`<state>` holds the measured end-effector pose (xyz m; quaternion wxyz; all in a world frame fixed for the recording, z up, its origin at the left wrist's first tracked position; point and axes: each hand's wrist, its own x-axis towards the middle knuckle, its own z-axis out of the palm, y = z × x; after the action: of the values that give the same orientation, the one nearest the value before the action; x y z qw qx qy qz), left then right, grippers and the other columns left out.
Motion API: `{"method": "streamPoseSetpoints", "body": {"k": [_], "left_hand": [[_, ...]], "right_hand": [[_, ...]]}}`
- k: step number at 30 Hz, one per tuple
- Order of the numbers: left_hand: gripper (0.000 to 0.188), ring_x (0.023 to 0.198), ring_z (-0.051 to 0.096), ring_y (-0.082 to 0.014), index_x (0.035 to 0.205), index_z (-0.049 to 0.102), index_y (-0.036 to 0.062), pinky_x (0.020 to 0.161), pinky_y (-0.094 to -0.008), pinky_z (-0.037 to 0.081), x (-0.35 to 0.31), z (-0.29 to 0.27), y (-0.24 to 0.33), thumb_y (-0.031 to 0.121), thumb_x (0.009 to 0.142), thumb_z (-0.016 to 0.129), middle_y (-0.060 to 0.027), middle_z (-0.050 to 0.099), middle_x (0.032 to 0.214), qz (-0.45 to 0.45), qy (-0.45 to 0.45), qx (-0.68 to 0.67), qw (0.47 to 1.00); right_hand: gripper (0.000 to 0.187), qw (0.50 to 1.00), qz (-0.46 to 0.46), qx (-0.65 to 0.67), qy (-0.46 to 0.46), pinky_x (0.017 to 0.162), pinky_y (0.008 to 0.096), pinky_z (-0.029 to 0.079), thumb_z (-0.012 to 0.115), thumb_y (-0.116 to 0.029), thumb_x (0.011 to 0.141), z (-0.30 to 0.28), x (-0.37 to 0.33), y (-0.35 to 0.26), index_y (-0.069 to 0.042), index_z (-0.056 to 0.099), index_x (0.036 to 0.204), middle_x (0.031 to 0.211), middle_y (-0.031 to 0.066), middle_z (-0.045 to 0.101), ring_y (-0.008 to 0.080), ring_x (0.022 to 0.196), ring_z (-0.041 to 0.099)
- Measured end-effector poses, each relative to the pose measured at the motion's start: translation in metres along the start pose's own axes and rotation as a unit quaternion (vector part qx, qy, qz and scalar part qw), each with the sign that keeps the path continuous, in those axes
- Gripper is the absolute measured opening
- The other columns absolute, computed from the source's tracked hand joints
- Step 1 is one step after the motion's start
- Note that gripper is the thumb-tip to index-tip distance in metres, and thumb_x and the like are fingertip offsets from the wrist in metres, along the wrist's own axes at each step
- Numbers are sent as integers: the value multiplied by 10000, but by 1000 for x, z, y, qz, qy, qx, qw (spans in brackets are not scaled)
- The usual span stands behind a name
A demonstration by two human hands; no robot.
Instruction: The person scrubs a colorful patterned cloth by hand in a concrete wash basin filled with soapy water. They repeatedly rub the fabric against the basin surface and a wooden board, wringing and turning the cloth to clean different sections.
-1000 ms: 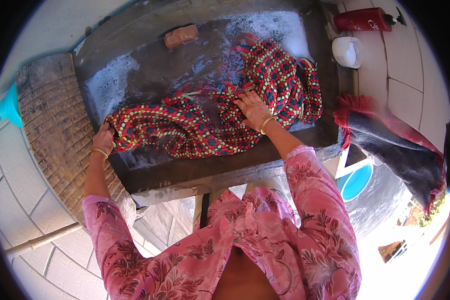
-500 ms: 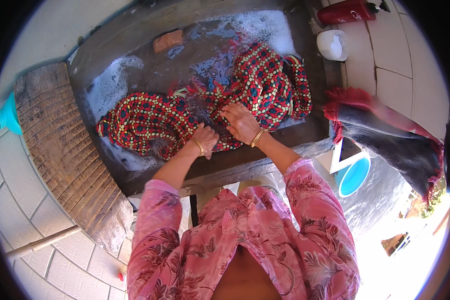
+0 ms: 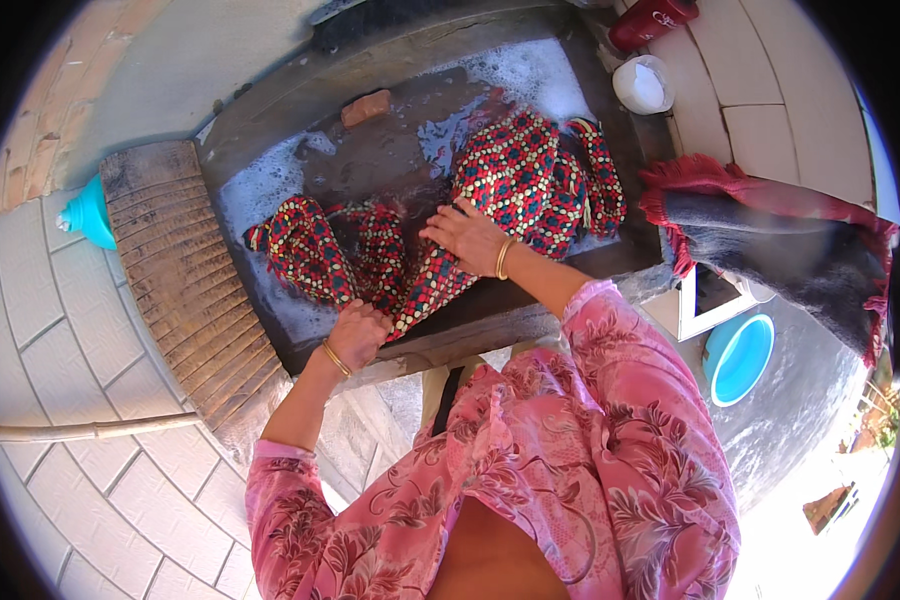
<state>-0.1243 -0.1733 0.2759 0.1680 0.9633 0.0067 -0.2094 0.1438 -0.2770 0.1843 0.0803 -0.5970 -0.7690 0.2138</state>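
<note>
A wet woven cloth (image 3: 515,165), patterned in red, yellow and dark blue, lies bunched in the soapy water of a dark basin (image 3: 450,335). At the basin's near edge, my left hand (image 3: 360,332) is closed on a fold of this cloth, fingers curled over it. Further right and deeper in, my right hand (image 3: 467,238) lies palm down on the cloth with its fingers stretched out. Between the hands a strip of the cloth slants up from the near edge. Part of the cloth at the left and middle is under water.
Left of the basin leans a ridged wooden washboard (image 3: 185,270), with a turquoise container (image 3: 92,213) behind it. A reddish bar (image 3: 366,108) lies at the far side of the basin. On the right ledge are a white tub (image 3: 643,85), a red bottle (image 3: 653,22) and a fringed dark cloth (image 3: 770,235); a blue basin (image 3: 738,360) stands below.
My left hand has moved left and toward me, drawing the cloth to the near edge. My right hand has shifted slightly left over the cloth. The whole view has turned a little.
</note>
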Motion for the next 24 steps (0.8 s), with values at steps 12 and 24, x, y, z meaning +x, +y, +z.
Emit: {"method": "streamPoseSetpoints", "body": {"k": [12,24], "left_hand": [[194,706,555,-255,689,530,73,665,-359,413,-110,-123,12,139,617,698,-67,555,684,-16,66,-130,989],[399,550,522,-287,681,586,35,534,-366,397,-40,-135,-74,344,586,820,-89,525,584,15,181,-335,924]], "right_hand": [[598,973,-40,218,64,612,416,422,724,-618,604,-40,25,-61,-53,531,574,534,124,515,327,612,562],[261,588,230,770,90,679,240,492,742,-219,801,-30,6,-75,26,714,886,797,69,701,69,743,613]]}}
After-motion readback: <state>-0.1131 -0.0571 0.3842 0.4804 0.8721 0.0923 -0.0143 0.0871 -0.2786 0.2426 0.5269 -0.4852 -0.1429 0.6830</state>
